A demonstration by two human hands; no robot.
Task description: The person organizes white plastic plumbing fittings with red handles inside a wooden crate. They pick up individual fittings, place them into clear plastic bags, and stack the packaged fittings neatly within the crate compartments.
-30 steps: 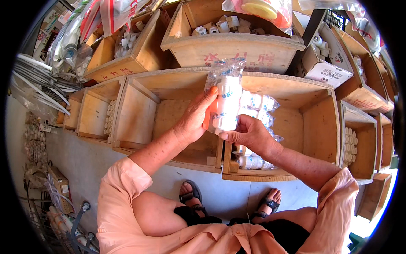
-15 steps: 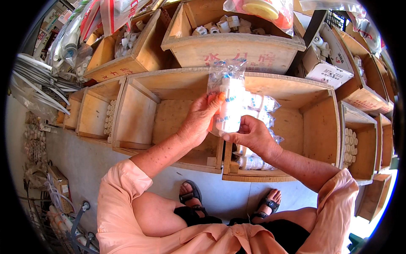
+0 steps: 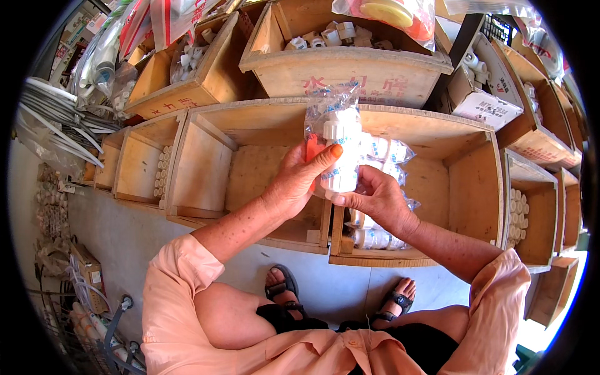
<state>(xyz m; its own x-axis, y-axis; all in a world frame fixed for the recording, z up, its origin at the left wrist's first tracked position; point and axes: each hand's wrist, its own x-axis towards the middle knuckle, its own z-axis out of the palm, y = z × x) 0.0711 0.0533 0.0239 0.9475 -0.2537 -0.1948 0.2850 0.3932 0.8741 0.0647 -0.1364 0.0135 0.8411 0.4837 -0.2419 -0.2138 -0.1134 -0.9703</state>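
Above the wooden bins I hold up a white plastic pipe fitting [image 3: 340, 164] in a clear bag with blue print. It stands upright, and a red part shows at its left side. My left hand [image 3: 298, 172] is closed on its left side, thumb across the front. At the lower right, my right hand [image 3: 377, 195] is closed round its base, thumb and fingers on the bag. Just beyond the right hand, several similar bagged white fittings [image 3: 386, 150] lie in a row along the left side of a wooden bin [image 3: 473, 187]; my hand partly hides them.
A wooden bin [image 3: 199, 169] adjoins on the left. Behind stands a bin [image 3: 369, 78] of white fittings, with a white carton [image 3: 487, 109] to its right. Short white pipe pieces fill parts of side bins [image 3: 517, 219]. Grey and white tubes [image 3: 53, 119] jut in at far left.
The bagged fitting has turned slightly in my hands, and more of its ribbed upper end shows. My left thumb has moved a little to the right and down across it.
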